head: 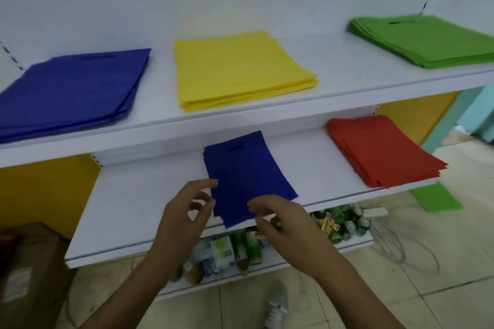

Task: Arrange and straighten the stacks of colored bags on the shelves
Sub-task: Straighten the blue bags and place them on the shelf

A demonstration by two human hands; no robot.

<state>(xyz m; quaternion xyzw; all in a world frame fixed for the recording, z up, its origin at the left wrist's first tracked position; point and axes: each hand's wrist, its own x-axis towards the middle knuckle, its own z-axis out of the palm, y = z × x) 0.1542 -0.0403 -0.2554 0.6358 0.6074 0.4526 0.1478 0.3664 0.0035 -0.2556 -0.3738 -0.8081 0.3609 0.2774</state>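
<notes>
Small blue bags (246, 176) lie skewed on the lower shelf (149, 195), left of the red stack (379, 152), overhanging its front edge. Both hands, left (184, 219) and right (283, 224), hover at the near corners, fingers loosely curled, gripping nothing. Straightening seems underway; next, squaring the stack to the shelf edge.

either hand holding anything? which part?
Cannot tell a firm grip. Both hands sit at the small blue stack's near corners: left hand fingers curled beside it, right hand fingertips on its edge.

My one head view: looks forward and down, close over both hands, left hand (184, 211) and right hand (283, 222), white shelves (347, 104) just beyond, tiled floor (401, 283) below them.
</notes>
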